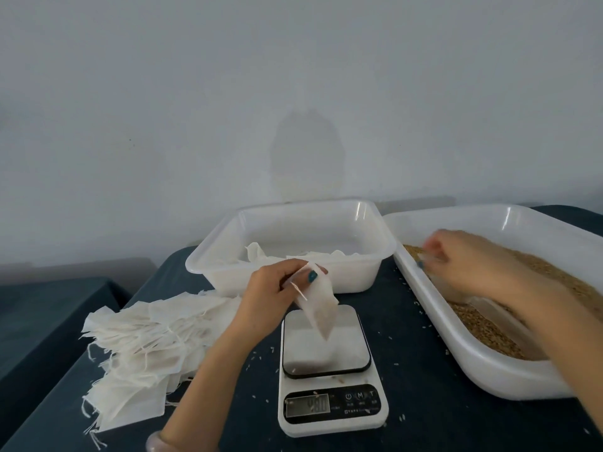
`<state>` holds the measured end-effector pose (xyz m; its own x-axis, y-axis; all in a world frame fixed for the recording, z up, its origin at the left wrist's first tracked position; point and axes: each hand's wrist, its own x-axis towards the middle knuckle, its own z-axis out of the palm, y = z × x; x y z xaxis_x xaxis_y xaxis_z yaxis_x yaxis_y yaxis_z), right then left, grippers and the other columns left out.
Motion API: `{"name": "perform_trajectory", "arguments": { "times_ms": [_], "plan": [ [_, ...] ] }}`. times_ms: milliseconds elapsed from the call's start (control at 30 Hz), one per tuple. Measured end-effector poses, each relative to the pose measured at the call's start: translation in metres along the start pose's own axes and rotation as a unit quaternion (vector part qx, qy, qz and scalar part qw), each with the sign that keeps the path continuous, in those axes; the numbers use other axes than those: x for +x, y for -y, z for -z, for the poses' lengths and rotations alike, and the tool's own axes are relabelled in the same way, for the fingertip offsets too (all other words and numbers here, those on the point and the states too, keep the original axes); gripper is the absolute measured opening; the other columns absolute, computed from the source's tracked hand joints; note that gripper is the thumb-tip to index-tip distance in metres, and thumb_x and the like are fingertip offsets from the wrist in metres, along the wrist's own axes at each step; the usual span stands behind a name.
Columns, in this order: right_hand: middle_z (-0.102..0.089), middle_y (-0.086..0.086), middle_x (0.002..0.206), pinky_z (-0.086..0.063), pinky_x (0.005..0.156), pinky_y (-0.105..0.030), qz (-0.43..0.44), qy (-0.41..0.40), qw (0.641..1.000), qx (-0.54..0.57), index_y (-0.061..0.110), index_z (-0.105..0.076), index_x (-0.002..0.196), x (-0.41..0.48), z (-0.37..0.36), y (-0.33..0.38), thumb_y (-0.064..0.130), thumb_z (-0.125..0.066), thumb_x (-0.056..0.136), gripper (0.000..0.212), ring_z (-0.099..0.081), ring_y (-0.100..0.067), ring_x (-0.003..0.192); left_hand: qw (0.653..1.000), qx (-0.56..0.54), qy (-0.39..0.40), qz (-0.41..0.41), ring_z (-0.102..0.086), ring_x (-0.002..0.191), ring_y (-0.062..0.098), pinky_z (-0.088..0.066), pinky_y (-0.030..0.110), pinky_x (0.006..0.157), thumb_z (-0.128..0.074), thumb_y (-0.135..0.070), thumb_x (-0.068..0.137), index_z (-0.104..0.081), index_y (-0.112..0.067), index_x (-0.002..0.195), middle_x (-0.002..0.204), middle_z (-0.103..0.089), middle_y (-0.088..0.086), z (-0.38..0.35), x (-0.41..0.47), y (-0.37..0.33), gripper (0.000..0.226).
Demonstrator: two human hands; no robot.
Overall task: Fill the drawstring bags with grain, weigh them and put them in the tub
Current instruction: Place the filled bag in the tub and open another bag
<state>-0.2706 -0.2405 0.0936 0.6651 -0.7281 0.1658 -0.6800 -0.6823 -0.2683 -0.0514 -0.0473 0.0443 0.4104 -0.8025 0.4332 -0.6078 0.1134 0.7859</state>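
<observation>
Left hand (270,288) is up over the scale (329,376), wrist bent, thumb + fingers pinching the top of a thin white cloth drawstring bag (318,308). Bag hangs tilted, long axis pointing down-right at the steel platform. Right hand (456,256) reaches into the grain (486,331) tray (483,370) right of the scale. It's blurry, can't tell its grip. Plastic tub (355,272) sits behind the scale, flat bag pile (140,347) to its left.
</observation>
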Motion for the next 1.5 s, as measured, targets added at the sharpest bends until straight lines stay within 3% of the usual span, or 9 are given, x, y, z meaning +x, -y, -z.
{"name": "perform_trajectory", "arguments": {
  "times_ms": [133, 233, 467, 633, 767, 1000, 1233, 1367, 1500],
  "plan": [
    [-0.057, 0.026, 0.098, -0.041, 0.068, -0.014, 0.117, 0.059, 0.971, 0.203, 0.041, -0.054, 0.103, -0.018, -0.019, 0.062, 0.044, -0.054, 0.096, 0.008, -0.055, 0.008, 0.090, 0.989, 0.139, 0.049, 0.026, -0.054, 0.066, 0.006, -0.043, 0.019, 0.062, -0.059, -0.015, 0.098, -0.069, -0.020, 0.085, 0.074, -0.064, -0.008, -0.005, 0.000, 0.027, 0.017],
    [-0.057, 0.024, 0.093, -0.037, 0.063, -0.011, 0.113, 0.034, 0.948, 0.295, 0.042, -0.050, 0.092, -0.012, -0.048, 0.083, 0.041, -0.054, 0.097, 0.006, -0.055, 0.006, 0.084, 0.989, 0.136, 0.022, 0.050, -0.062, 0.084, 0.003, -0.049, 0.020, 0.073, -0.055, -0.023, 0.100, -0.070, -0.025, 0.100, 0.092, -0.069, -0.014, -0.003, -0.006, 0.048, 0.015],
    [-0.059, 0.007, 0.070, -0.040, 0.055, -0.025, 0.021, -0.049, 0.950, 0.307, 0.032, -0.051, 0.078, 0.010, -0.122, 0.063, 0.042, -0.050, 0.098, 0.023, -0.057, -0.007, 0.063, 0.989, 0.126, -0.033, 0.070, -0.060, 0.096, -0.002, -0.046, 0.014, 0.080, -0.033, -0.056, 0.096, -0.067, -0.033, 0.110, 0.105, -0.068, -0.022, 0.007, -0.015, 0.064, 0.044],
    [-0.062, 0.009, 0.066, -0.043, 0.057, -0.028, -0.065, -0.043, 0.929, 0.361, 0.024, -0.061, 0.073, 0.011, -0.150, 0.037, 0.042, -0.057, 0.093, 0.027, -0.059, -0.008, 0.063, 0.990, 0.104, -0.069, 0.064, -0.063, 0.090, -0.008, -0.045, 0.008, 0.074, -0.031, -0.061, 0.093, -0.067, -0.032, 0.106, 0.094, -0.068, -0.023, 0.007, -0.019, 0.062, 0.047],
    [-0.045, 0.013, 0.044, -0.033, 0.053, -0.025, -0.101, -0.030, 0.892, 0.440, 0.019, -0.050, 0.061, 0.014, -0.151, 0.032, 0.036, -0.060, 0.093, 0.038, -0.046, 0.000, 0.043, 0.989, 0.126, -0.064, 0.053, -0.062, 0.093, -0.002, -0.048, 0.015, 0.078, -0.031, -0.060, 0.093, -0.065, -0.033, 0.106, 0.100, -0.067, -0.023, 0.007, -0.019, 0.062, 0.045],
    [-0.052, 0.007, 0.056, -0.038, 0.057, -0.026, -0.084, -0.034, 0.898, 0.430, 0.014, -0.063, 0.072, 0.013, -0.154, 0.031, 0.039, -0.060, 0.092, 0.032, -0.051, -0.006, 0.056, 0.987, 0.143, -0.056, 0.045, -0.059, 0.090, -0.005, -0.042, 0.008, 0.072, -0.028, -0.064, 0.092, -0.065, -0.030, 0.106, 0.097, -0.065, -0.021, 0.007, -0.020, 0.063, 0.052],
    [-0.050, 0.010, 0.051, -0.037, 0.056, -0.025, -0.085, -0.034, 0.898, 0.429, 0.012, -0.063, 0.073, 0.014, -0.156, 0.030, 0.040, -0.060, 0.092, 0.033, -0.049, -0.002, 0.050, 0.985, 0.157, -0.038, 0.055, -0.057, 0.083, 0.002, -0.044, 0.018, 0.068, -0.032, -0.060, 0.092, -0.064, -0.026, 0.111, 0.095, -0.067, -0.015, 0.007, -0.020, 0.065, 0.051],
    [-0.053, 0.007, 0.057, -0.039, 0.058, -0.026, -0.080, -0.035, 0.900, 0.428, 0.013, -0.063, 0.073, 0.014, -0.156, 0.030, 0.039, -0.061, 0.092, 0.033, -0.051, -0.006, 0.056, 0.990, 0.121, -0.032, 0.068, -0.057, 0.071, 0.004, -0.043, 0.015, 0.062, -0.057, -0.036, 0.097, -0.060, -0.036, 0.111, 0.079, -0.064, -0.016, 0.003, -0.020, 0.064, 0.014],
    [-0.055, 0.002, 0.061, -0.041, 0.058, -0.027, -0.074, -0.032, 0.901, 0.426, 0.012, -0.064, 0.074, 0.014, -0.156, 0.031, 0.041, -0.061, 0.092, 0.034, -0.053, -0.009, 0.058, 0.996, 0.078, -0.020, 0.036, -0.055, 0.065, 0.007, -0.044, 0.015, 0.058, -0.061, -0.016, 0.095, -0.052, -0.041, 0.112, 0.082, -0.060, -0.004, -0.001, -0.020, 0.051, 0.031]
  ]
}}
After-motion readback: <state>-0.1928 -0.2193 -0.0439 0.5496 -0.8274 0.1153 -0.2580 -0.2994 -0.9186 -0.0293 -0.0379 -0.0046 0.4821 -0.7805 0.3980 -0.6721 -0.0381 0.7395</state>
